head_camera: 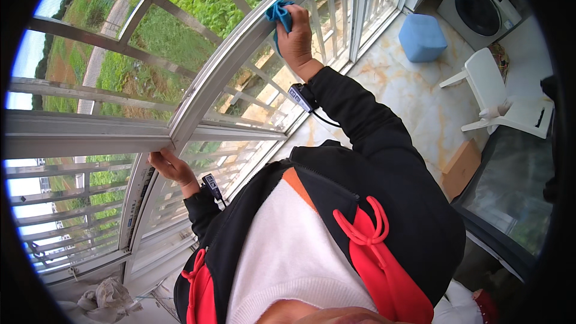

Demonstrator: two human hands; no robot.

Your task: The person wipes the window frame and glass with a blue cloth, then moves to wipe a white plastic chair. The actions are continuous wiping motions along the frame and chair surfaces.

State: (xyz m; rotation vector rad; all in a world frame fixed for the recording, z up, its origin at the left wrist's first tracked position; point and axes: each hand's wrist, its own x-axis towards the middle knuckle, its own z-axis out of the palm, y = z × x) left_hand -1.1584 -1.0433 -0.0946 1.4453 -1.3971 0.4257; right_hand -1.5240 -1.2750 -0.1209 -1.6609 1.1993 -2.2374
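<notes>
My right hand (pixel 296 36) is closed around a bunched blue cloth (pixel 280 14). It presses the cloth against the long white horizontal rail (pixel 245 38) of the window frame, which looks curved through the lens. Lower and to the left, my left hand (pixel 173 171) has its fingers curled on the edge of a white upright post (pixel 90 143) where it meets that rail. Part of those fingertips is hidden. Glass panes (pixel 261 81) with metal bars behind them lie beyond both hands.
A blue stool (pixel 421 38) stands on the marble-patterned floor (pixel 382 67), near a front-loading washing machine (pixel 477 11). Further right are a white plastic chair (pixel 488 74), a cardboard box (pixel 461 166) and a dark-edged table (pixel 508 193). A crumpled pale cloth or bag (pixel 108 299) lies at lower left.
</notes>
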